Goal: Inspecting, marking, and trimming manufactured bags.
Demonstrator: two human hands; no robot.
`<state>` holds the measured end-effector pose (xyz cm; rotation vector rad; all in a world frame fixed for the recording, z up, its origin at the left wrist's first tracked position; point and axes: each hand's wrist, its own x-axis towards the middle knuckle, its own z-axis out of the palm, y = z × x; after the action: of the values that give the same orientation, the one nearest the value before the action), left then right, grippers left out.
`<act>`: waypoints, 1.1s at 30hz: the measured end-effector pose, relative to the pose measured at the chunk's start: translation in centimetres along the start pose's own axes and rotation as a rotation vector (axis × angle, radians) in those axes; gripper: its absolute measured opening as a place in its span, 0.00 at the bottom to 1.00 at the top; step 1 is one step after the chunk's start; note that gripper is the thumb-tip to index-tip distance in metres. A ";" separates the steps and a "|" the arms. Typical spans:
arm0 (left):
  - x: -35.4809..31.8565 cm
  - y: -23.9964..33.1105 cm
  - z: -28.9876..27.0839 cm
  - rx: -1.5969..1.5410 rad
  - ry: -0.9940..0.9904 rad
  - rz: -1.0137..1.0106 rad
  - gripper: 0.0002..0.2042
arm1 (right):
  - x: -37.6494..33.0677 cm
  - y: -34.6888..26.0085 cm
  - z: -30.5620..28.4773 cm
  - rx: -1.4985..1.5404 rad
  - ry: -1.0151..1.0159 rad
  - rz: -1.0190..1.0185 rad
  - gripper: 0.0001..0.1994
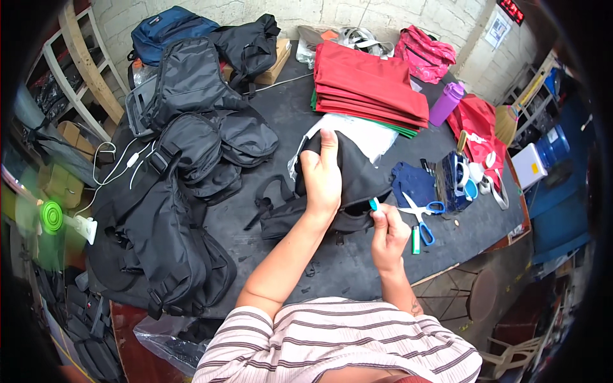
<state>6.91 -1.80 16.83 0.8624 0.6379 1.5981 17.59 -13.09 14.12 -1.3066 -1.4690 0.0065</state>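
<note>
A dark display panel with red lit characters (512,9) is mounted on the wall, up and right of the purple bottle (446,103). A white paper notice (497,29) is fixed just below it. A cardboard box (273,66) is seen far left of the bottle.

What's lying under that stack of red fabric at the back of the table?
Beneath the red fabric stack a thin edge of green fabric shows, resting on the dark table. How far the green layers run underneath is covered.
</note>
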 end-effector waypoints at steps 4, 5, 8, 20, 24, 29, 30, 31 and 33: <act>-1.0 2.0 2.2 0.114 -0.045 0.067 0.29 | -0.5 -0.3 0.3 0.030 0.003 0.058 0.03; -0.9 2.1 1.5 0.115 -0.024 -0.007 0.29 | -0.3 -0.9 0.5 0.002 0.007 0.011 0.03; -0.6 2.7 1.3 -0.036 -0.010 -0.060 0.28 | -1.3 -0.8 0.8 0.023 -0.054 -0.015 0.03; -1.3 3.0 0.1 -0.089 -0.117 -0.223 0.27 | -1.5 -0.4 1.0 0.156 -0.064 -0.003 0.04; -1.9 2.4 0.3 0.090 -0.126 0.041 0.22 | -1.7 -0.8 0.7 0.214 -0.088 0.083 0.05; -1.6 1.7 -0.4 0.150 -0.107 0.101 0.16 | -0.4 -2.0 -0.7 1.490 -0.401 0.813 0.15; -1.7 1.9 -0.3 0.150 -0.107 0.102 0.16 | 0.1 -1.6 -0.9 1.909 -0.496 1.039 0.15; -1.6 2.3 -0.5 0.190 -0.144 0.168 0.16 | 0.5 -1.2 -0.8 2.333 -0.590 1.263 0.15; -1.6 1.9 -1.8 0.250 -0.255 0.292 0.12 | 0.3 -0.1 -0.1 2.256 -0.621 1.221 0.14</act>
<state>4.44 -3.62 16.98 1.3727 0.5542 1.6485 17.64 -12.98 14.39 0.1082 -0.0760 2.1976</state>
